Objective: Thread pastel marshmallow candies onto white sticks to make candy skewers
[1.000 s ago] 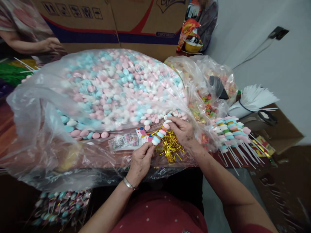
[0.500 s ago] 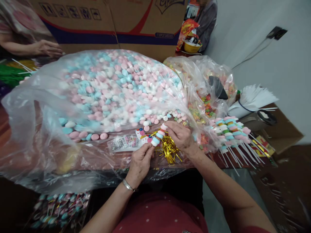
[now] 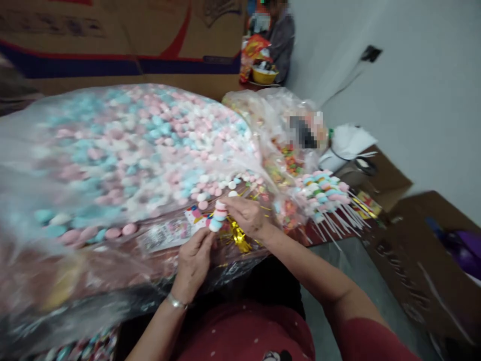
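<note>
Here's your left hand, fingers clamped at the bottom of the candy stack, and your right hand up top, fingers pinching its uppermost piece! The stack tilts between them, near the gold ties. Off to the right lie loaded sticks; beyond, the big candy bag bulges before a cardboard box.

Back carton: square signs toward its left edge, blurred; logo at the top and label strip near its right edge, illegible.
Right carton: lettering beginning "B" (the rest smears).
Flat packet: fine print, unreadable, toward the surface's front edge.
</note>
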{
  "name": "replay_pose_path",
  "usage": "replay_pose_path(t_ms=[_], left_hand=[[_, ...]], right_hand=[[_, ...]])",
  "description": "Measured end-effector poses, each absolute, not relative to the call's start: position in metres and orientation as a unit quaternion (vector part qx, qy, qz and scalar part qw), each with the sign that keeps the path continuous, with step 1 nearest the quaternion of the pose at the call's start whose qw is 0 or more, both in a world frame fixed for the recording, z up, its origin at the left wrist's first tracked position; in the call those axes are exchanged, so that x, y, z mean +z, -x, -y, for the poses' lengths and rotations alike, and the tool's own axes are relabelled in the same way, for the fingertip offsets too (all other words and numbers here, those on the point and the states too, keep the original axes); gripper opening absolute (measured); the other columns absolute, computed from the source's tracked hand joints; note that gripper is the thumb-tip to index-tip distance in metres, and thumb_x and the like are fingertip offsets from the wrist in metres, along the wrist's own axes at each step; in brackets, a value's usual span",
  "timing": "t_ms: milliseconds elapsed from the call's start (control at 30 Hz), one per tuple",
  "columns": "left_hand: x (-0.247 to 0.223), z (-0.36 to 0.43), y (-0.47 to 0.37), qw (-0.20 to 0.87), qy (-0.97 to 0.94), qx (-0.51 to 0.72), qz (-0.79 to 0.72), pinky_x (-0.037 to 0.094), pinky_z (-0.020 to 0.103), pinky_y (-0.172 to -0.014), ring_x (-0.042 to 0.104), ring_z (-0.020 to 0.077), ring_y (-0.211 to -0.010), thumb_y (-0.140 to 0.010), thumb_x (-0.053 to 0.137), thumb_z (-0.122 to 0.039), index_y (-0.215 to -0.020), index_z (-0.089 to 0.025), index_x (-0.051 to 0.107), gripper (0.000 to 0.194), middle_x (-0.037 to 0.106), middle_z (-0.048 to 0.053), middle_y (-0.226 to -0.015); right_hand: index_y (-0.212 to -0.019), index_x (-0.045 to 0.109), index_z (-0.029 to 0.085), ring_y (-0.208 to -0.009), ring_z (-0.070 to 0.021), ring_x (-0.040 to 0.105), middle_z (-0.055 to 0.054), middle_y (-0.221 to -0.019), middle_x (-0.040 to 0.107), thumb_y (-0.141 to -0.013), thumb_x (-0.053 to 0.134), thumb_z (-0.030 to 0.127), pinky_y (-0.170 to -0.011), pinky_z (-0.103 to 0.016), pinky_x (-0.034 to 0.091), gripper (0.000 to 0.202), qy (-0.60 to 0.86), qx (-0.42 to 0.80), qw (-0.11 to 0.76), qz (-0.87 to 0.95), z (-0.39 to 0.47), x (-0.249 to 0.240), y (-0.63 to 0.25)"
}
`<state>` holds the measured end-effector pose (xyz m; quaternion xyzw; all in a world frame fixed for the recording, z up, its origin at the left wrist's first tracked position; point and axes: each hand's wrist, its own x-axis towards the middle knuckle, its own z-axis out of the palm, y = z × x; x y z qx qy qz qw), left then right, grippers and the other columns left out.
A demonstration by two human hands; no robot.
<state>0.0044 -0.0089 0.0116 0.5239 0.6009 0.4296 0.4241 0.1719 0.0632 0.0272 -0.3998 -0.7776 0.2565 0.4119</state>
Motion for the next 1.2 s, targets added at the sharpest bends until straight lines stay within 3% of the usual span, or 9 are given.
replay_pose_path(t_ms=[67, 200, 333, 433, 567, 733, 900, 1067, 1200], left_hand=[[0.011, 0.009, -0.003, 0.439, -0.504, 0.420, -0.614, 0.030, 0.020, -0.043, 0.038, 0.0102, -0.046, -0.080, 0.058, -0.046, -0.065, -0.019, 0.059, 0.031, 0.045, -0.005, -0.052], [0.005, 0.010, 0.000, 0.450, -0.509, 0.404, -0.613, 0.033, 0.020, -0.038, 0.041, 0.0105, -0.042, -0.079, 0.058, -0.054, -0.072, -0.018, 0.064, 0.037, 0.049, -0.004, -0.049], [0.000, 0.012, 0.000, 0.363, -0.579, 0.414, -0.601, 0.053, 0.024, -0.056, 0.063, 0.0166, -0.059, -0.073, 0.061, -0.058, -0.085, -0.019, 0.073, 0.042, 0.072, 0.002, -0.071], [0.005, 0.015, 0.002, 0.357, -0.625, 0.398, -0.569, 0.059, 0.030, -0.078, 0.072, 0.0222, -0.083, -0.075, 0.060, -0.057, -0.096, -0.021, 0.075, 0.045, 0.078, 0.004, -0.093], [0.016, 0.019, 0.009, 0.372, -0.639, 0.356, -0.572, 0.060, 0.032, -0.084, 0.073, 0.0234, -0.088, -0.078, 0.058, -0.057, -0.103, -0.020, 0.074, 0.047, 0.079, 0.004, -0.093], [0.010, 0.022, 0.022, 0.374, -0.617, 0.305, -0.622, 0.060, 0.034, -0.085, 0.074, 0.0258, -0.089, -0.074, 0.059, -0.061, -0.102, -0.022, 0.074, 0.050, 0.079, 0.002, -0.086], [0.007, 0.024, 0.023, 0.394, -0.603, 0.305, -0.623, 0.060, 0.032, -0.083, 0.075, 0.0239, -0.082, -0.075, 0.061, -0.061, -0.103, -0.020, 0.073, 0.050, 0.078, 0.002, -0.080], [0.014, 0.025, 0.023, 0.397, -0.589, 0.343, -0.614, 0.060, 0.030, -0.079, 0.074, 0.0215, -0.075, -0.075, 0.063, -0.058, -0.103, -0.018, 0.072, 0.050, 0.077, 0.002, -0.075], [0.016, 0.025, 0.026, 0.354, -0.598, 0.375, -0.614, 0.061, 0.030, -0.071, 0.073, 0.0207, -0.070, -0.079, 0.061, -0.056, -0.102, -0.016, 0.072, 0.047, 0.077, 0.004, -0.075]], right_hand=[[-0.126, 0.062, 0.020, -0.109, -0.0173, 0.067, -0.008, -0.116, 0.071, -0.094, 0.045, 0.034, -0.097, -0.032, 0.052, 0.038, 0.395, 0.305, 0.430, 0.753, -0.060, 0.034, -0.172], [-0.149, 0.026, 0.022, -0.109, -0.0188, 0.065, -0.012, -0.135, 0.057, -0.084, 0.065, 0.038, -0.090, -0.033, 0.055, 0.078, 0.414, 0.450, 0.486, 0.624, -0.040, 0.040, -0.163], [-0.138, 0.041, 0.019, -0.091, -0.0149, 0.066, -0.004, -0.107, 0.067, -0.084, 0.061, 0.030, -0.082, -0.029, 0.056, 0.058, 0.431, 0.491, 0.493, 0.574, -0.023, 0.042, -0.159], [-0.134, 0.047, 0.021, -0.084, -0.0130, 0.062, 0.000, -0.097, 0.065, -0.086, 0.054, 0.027, -0.081, -0.028, 0.054, 0.049, 0.466, 0.401, 0.530, 0.584, -0.024, 0.065, -0.188], [-0.141, 0.041, 0.020, -0.083, -0.0158, 0.059, -0.005, -0.106, 0.064, -0.086, 0.047, 0.025, -0.073, -0.031, 0.052, 0.055, 0.534, 0.221, 0.519, 0.630, -0.035, 0.122, -0.271], [-0.128, 0.053, 0.015, -0.078, -0.0211, 0.060, -0.007, -0.090, 0.068, -0.082, 0.048, 0.023, -0.071, -0.033, 0.046, 0.047, 0.730, -0.022, 0.236, 0.641, -0.054, 0.162, -0.369], [-0.113, 0.063, 0.014, -0.087, -0.0247, 0.062, -0.014, -0.096, 0.071, -0.088, 0.046, 0.022, -0.073, -0.031, 0.041, 0.032, 0.767, -0.058, -0.032, 0.639, -0.069, 0.137, -0.405], [-0.102, 0.063, 0.010, -0.096, -0.0277, 0.059, -0.020, -0.103, 0.067, -0.095, 0.037, 0.027, -0.080, -0.035, 0.041, 0.032, 0.754, -0.093, -0.017, 0.650, -0.062, 0.120, -0.409], [-0.080, 0.060, 0.016, -0.088, -0.0268, 0.058, -0.015, -0.085, 0.065, -0.098, 0.030, 0.033, -0.080, -0.037, 0.041, 0.039, 0.697, -0.192, 0.140, 0.677, -0.042, 0.118, -0.384]])
